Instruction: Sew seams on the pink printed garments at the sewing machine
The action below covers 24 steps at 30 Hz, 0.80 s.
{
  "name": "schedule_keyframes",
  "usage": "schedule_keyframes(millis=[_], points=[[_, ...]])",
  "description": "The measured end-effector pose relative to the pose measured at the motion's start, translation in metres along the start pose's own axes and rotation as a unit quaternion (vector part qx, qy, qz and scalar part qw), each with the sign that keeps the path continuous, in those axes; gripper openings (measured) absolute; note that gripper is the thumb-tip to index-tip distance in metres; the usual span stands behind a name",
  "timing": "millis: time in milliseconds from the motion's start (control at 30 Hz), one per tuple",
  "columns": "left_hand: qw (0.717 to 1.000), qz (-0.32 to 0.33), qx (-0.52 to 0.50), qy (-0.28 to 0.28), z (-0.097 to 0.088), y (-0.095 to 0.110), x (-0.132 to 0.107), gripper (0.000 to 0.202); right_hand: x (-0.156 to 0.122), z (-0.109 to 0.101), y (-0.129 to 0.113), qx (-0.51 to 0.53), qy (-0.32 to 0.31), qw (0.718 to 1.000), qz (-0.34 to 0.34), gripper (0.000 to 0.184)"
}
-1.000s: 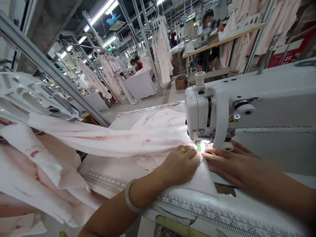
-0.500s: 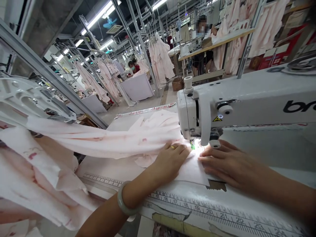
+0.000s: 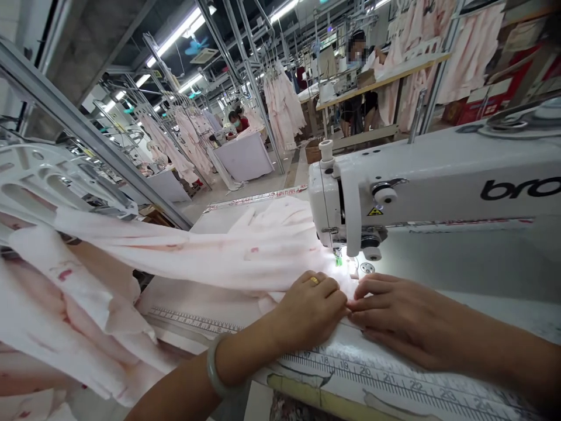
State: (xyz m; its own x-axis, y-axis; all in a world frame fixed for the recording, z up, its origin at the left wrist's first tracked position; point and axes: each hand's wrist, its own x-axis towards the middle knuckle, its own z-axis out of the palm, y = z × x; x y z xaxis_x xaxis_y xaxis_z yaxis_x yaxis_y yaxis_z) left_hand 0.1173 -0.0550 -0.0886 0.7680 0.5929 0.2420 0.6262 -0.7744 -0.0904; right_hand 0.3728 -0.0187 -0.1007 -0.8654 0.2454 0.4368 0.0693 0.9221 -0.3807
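Pale pink printed fabric [image 3: 228, 254] stretches across the sewing table and passes under the needle area of a white sewing machine [image 3: 412, 187]. Just in front of the green-marked presser foot [image 3: 338, 260], my left hand [image 3: 313, 307], with a ring and a bangle, has its fingers curled closed on the fabric's near edge. My right hand [image 3: 394, 310] meets it from the right, its thumb and fingertips pinched on the same edge. The bit of cloth between the fingertips is mostly hidden.
A measuring tape strip [image 3: 385, 377] runs along the table's front edge. More pink fabric [image 3: 65, 327] hangs at the left by a white plastic rack [image 3: 56, 175]. Beyond are garments on hangers [image 3: 283, 105], a metal post and a person [image 3: 359, 58] at another table.
Both hands have drawn back from the presser foot toward me, and their fingertips have come together on the fabric edge. My left fingers have curled from lying flatter.
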Motion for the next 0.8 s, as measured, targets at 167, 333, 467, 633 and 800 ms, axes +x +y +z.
schedule_keyframes(millis=[167,333,467,633,800], points=[[0.998,-0.031,-0.048,-0.019,0.001,-0.004,0.003,0.019,0.002,-0.004,-0.005,0.007,0.001,1.0,0.021,0.022],[0.994,-0.063,-0.089,-0.03,-0.011,-0.003,0.001,0.036,0.002,-0.003,-0.003,-0.009,0.012,1.0,0.017,0.022],[0.991,-0.109,-0.071,-0.025,-0.017,0.0,-0.01,0.039,0.0,0.001,-0.001,-0.02,0.044,0.999,0.002,0.027],[0.993,-0.103,-0.057,0.033,-0.014,0.0,-0.01,0.021,-0.001,0.005,0.003,-0.036,0.031,0.999,-0.02,0.029],[1.0,-0.006,-0.012,-0.004,0.004,0.001,0.002,0.015,-0.001,0.005,0.002,-0.019,0.022,0.999,-0.017,0.029]])
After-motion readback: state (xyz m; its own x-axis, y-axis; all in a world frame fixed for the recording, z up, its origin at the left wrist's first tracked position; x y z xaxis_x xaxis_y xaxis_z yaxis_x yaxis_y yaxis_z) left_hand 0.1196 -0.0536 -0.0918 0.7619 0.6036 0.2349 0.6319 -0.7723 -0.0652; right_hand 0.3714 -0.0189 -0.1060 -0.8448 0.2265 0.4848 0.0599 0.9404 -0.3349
